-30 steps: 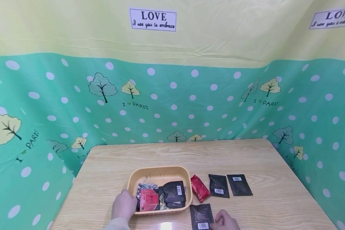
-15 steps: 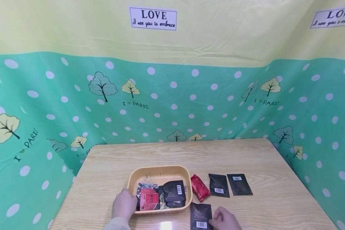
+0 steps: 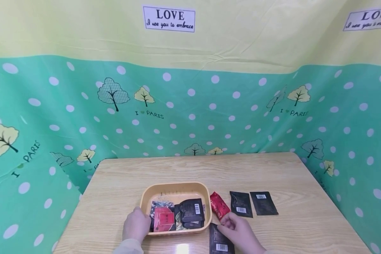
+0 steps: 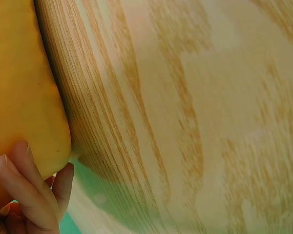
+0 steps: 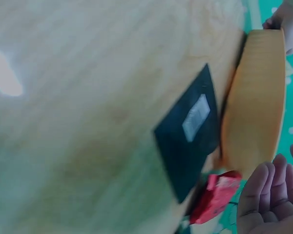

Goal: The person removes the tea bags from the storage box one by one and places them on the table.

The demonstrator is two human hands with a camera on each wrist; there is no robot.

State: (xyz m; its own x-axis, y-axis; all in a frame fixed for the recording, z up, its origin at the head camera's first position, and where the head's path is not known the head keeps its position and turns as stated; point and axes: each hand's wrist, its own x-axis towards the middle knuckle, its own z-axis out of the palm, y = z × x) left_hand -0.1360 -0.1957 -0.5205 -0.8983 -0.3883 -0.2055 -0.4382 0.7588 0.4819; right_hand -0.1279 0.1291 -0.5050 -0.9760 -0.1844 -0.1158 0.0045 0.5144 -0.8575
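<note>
A yellow plastic basin [image 3: 206, 197] holds several packets, among them a red-and-pink packet [image 3: 165, 218] and black packets [image 3: 190, 210]. My left hand [image 3: 136, 224] grips its left rim; in the left wrist view the fingers [image 4: 34, 190] lie against the outer wall. My right hand [image 3: 239, 229] is just right of the basin with loosely bent fingers and nothing held. Its fingertips overlap the lower end of a red foil packet [image 3: 218, 205] and the upper corner of a black packet [image 3: 221, 243] in the head view. The right wrist view shows the palm and fingers [image 5: 278, 190] beside the red packet.
Two more black packets with white labels, the nearer one [image 3: 241, 204] and the farther-right one [image 3: 263, 203], lie right of the red packet. The wooden table [image 3: 120, 180] is enclosed by a green polka-dot curtain [image 3: 190, 123] at the back and both sides.
My right hand has left the black packet's right edge and moved up and left toward the red packet. My left hand stays on the basin's rim.
</note>
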